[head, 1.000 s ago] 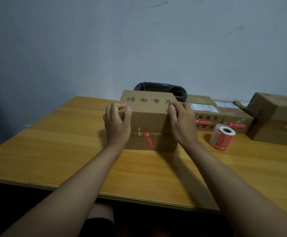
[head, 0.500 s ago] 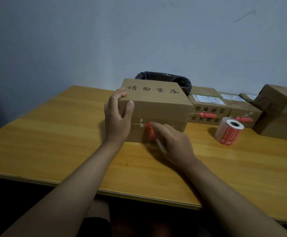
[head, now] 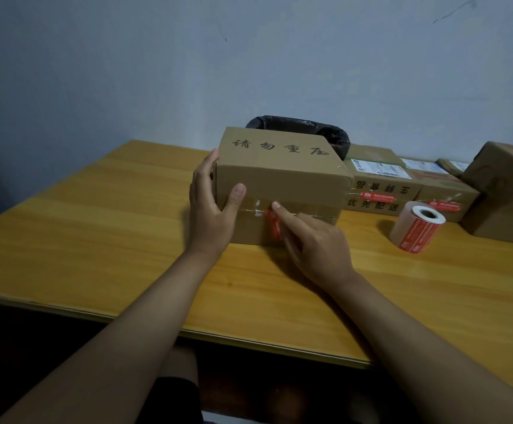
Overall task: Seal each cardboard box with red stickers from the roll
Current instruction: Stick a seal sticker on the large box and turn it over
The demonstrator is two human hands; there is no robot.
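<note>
Two hands work on one cardboard box [head: 282, 179] standing on the wooden table [head: 96, 234]; the left hand [head: 211, 215] grasps the box's near left corner, fingers wrapped round the side and thumb laid on the front face, seemingly to brace the box against the push coming from the other side; the right hand [head: 316, 243] has its index finger stretched out and its other fingers loosely folded, gripping nothing, the fingertip pressing the upper end of a red sticker [head: 274, 229] where it crosses the horizontal seam of the front face; the sticker runs downward from that fingertip, beside the knuckles, so it bridges the flap edge and the panel below it, which is what makes it a seal. My judgement is that the step in hand is rubbing the sticker flat. Well off to the right of the right hand lies the sticker roll [head: 417, 229], on its side with red labels showing, within easy reach for the next box; beyond it sit further boxes [head: 380, 191], some already carrying red stickers; behind the held box a black-lined bin [head: 316, 133] shows.
</note>
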